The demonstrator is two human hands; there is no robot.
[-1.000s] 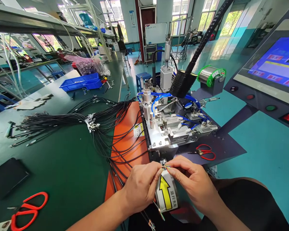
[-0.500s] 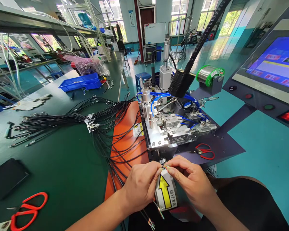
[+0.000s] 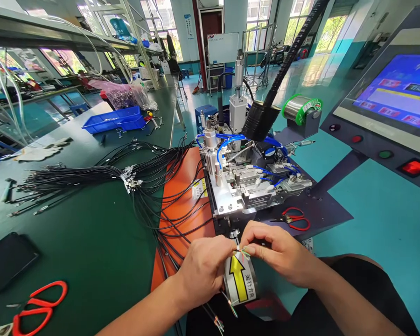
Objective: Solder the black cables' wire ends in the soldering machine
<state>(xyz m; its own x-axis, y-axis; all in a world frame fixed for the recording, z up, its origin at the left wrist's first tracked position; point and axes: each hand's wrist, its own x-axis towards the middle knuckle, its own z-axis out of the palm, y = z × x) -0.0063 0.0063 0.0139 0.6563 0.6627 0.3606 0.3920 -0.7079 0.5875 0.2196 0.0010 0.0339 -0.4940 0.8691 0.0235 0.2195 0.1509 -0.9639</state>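
Fine coloured wire ends (image 3: 244, 252) are pinched between thumb and forefinger of both the left hand (image 3: 206, 269) and the right hand (image 3: 278, 249), fingertips nearly meeting. The wires are held just in front of the metal fixture (image 3: 243, 193), above the yellow arrow label (image 3: 240, 283).

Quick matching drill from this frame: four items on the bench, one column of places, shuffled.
Items:
1. blue tray
2. solder spool
3. large red scissors
4. arrow label

Places:
A. below both hands
B. near left corner of the green bench
C. far along the bench
D. right of the black hose

Pairs: 1-C, 2-D, 3-B, 4-A
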